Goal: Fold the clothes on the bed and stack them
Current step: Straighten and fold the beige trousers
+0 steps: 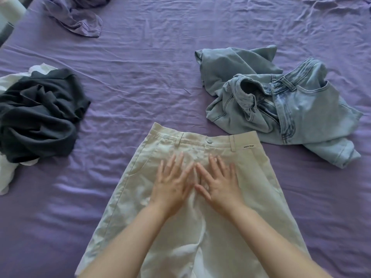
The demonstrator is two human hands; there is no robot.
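Observation:
Beige trousers (261, 177) lie spread flat on the bed, waistband and button facing away from me, legs running off the bottom of the view. My left hand (172, 183) and my right hand (218, 181) press side by side on the trousers just below the fly, palms down, fingers straight and spread. Crumpled light-blue jeans (281, 109) lie to the right beyond the waistband. A dark grey garment (38, 113) lies bunched at the left on top of a white garment (8, 171). A crumpled purple garment (78, 17) sits at the far left.
The purple bed sheet (150, 77) is wrinkled and covers the whole bed. A white and grey object (10, 15) stands past the bed's top-left corner. Bare sheet lies between the piles in the middle and far right.

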